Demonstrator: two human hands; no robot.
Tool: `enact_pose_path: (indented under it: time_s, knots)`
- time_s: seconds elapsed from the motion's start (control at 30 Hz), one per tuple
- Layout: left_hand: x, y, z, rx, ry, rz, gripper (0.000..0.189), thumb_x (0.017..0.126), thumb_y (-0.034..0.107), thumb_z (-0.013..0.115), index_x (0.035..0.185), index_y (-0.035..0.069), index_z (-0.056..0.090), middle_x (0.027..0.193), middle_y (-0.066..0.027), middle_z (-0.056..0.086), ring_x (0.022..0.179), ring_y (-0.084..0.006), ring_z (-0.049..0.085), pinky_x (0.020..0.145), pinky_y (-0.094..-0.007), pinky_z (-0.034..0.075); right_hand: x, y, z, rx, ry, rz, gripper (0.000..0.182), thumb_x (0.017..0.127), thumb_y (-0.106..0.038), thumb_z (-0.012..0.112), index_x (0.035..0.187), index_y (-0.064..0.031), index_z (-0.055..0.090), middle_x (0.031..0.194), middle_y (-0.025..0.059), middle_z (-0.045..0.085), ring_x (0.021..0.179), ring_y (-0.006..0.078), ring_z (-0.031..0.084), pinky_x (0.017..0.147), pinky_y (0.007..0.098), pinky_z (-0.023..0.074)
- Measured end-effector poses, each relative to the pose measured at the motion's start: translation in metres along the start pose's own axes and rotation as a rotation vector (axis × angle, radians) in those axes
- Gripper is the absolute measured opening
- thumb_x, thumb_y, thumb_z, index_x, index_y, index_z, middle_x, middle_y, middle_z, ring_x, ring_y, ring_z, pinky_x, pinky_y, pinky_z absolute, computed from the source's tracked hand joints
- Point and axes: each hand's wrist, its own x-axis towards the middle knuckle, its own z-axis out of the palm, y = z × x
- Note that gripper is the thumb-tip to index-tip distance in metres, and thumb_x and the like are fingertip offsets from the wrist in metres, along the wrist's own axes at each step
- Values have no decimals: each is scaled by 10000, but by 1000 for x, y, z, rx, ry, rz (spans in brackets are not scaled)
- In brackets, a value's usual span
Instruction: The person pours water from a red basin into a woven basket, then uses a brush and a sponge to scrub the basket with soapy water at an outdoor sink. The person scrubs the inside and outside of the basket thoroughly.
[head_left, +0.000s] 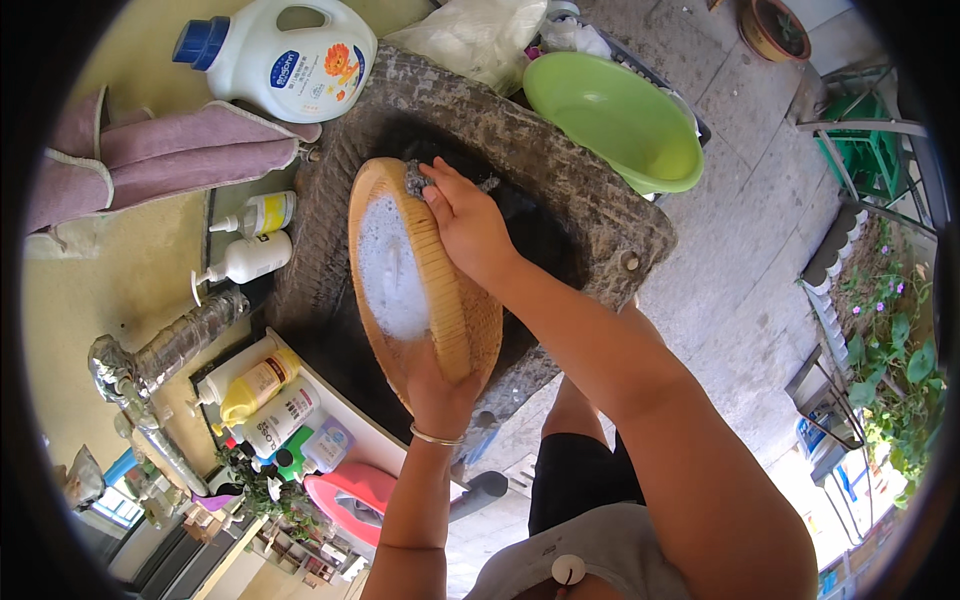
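Note:
A round woven basket stands tilted on its side over a dark stone sink, with white suds on its inner face. My left hand, a bangle at its wrist, grips the basket's near rim. At the far rim, my right hand presses a grey scouring pad against the outer edge; its fingers partly hide the pad. Dark shadow fills much of the sink, so its bottom is hard to make out.
A detergent bottle is at the upper left, a green basin beyond the sink. Pump bottles and a foil-wrapped pipe line the left wall. Several bottles fill a white bin, near a pink basin. A purple towel hangs there.

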Motion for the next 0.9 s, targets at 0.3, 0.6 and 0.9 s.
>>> enact_pose_path:
  time_s: [0.3,0.6,0.9]
  knots:
    - [4,14,4,-32,-5,-29,519,667,40,754,1154,-29,591,996,-132,700,893,-226,681,829,-328,525,-29,5,-9,19,39,-43,362,992,-126,526,1329,3,550,1447,243,462,1309,400,475,1091,405,392]
    - [0,-8,1,-196,50,-135,546,665,16,744,1181,-51,578,1018,-93,693,913,-174,662,846,-304,521,-110,-12,-14,15,-8,15,446,990,-101,518,1418,4,453,1530,261,328,1382,407,388,1122,423,356]
    - [-4,-11,-8,-87,8,-187,577,647,-19,747,1192,-53,562,1064,-89,670,963,-178,640,889,-326,507,-68,31,-4,155,93,147,404,1033,-217,480,1369,3,515,1478,254,423,1339,398,454,1097,385,377]
